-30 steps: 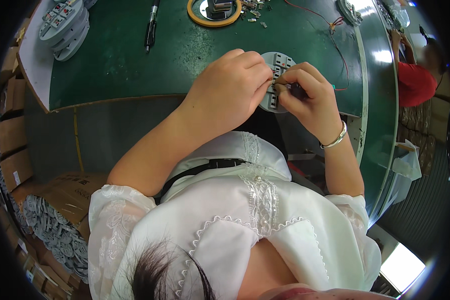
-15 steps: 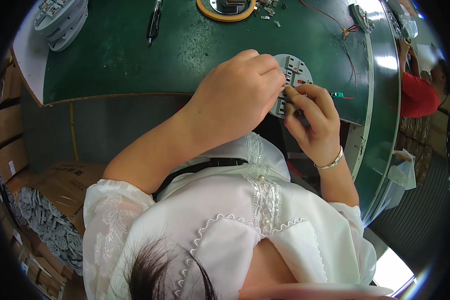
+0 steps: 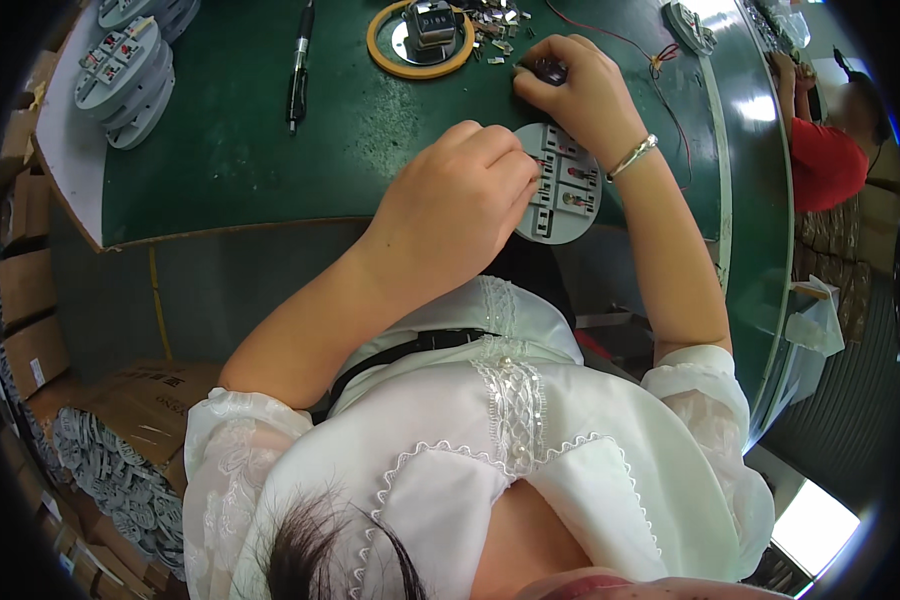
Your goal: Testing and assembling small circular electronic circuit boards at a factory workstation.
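Note:
A round grey plastic disc (image 3: 558,222) with raised blocks, dark slots and small red and metal parts lies at the front edge of the green table. My left hand (image 3: 457,190) is closed at the disc's left side, its fingertips bunched over the blocks; whatever they pinch there is hidden. Beyond the disc, my right hand (image 3: 590,95) curls around a small dark rounded object (image 3: 550,70), whose kind I cannot make out. Next to its fingertips several small metal pieces (image 3: 500,30) lie scattered.
A yellow ring (image 3: 417,73) surrounds a dark metal block (image 3: 433,25) at the far middle. Left of it lies a black pen (image 3: 298,85). More grey discs (image 3: 120,80) stand stacked at the far left. Red wire (image 3: 610,30) runs along the right. A person in red (image 3: 825,165) sits beyond.
My right hand has moved away from the disc, up toward the metal pieces, and the dark object now shows in it. My left hand stays at the disc. The whole view has shifted slightly.

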Available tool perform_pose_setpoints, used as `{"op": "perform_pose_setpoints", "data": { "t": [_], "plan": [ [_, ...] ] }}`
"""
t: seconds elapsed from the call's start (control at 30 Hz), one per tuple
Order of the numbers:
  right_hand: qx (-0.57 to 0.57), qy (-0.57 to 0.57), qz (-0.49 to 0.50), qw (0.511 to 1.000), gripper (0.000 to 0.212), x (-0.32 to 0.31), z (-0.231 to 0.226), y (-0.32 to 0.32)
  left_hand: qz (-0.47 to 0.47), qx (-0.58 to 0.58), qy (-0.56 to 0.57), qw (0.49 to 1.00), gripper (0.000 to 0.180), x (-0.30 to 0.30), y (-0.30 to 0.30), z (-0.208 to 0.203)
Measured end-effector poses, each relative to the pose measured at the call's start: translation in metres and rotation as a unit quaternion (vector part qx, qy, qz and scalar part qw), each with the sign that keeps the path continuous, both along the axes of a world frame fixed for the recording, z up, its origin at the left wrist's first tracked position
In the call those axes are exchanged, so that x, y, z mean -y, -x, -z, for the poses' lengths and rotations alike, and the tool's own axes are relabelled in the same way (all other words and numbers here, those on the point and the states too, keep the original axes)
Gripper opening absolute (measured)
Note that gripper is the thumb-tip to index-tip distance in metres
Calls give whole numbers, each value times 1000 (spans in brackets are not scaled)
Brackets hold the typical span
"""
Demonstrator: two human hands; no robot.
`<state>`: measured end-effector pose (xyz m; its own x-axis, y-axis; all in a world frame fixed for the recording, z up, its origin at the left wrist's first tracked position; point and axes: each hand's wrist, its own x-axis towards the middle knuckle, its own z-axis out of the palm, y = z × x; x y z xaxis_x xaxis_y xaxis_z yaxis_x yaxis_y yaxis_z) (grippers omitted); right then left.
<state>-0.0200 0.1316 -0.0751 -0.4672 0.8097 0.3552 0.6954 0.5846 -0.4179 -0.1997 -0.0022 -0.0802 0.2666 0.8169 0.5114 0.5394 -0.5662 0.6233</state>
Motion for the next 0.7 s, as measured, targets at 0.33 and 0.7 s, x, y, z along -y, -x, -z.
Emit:
{"op": "perform_pose_setpoints", "data": {
  "t": [0.33,0.7],
  "plan": [
    [-138,364,-45,920,21,43,-67,-19,-112,-31,-197,973,17,-33,0,-10],
    [-265,345,-60,898,21,70,-53,-57,-30,152,-9,988,15,-16,-28,-6]
  ]
}}
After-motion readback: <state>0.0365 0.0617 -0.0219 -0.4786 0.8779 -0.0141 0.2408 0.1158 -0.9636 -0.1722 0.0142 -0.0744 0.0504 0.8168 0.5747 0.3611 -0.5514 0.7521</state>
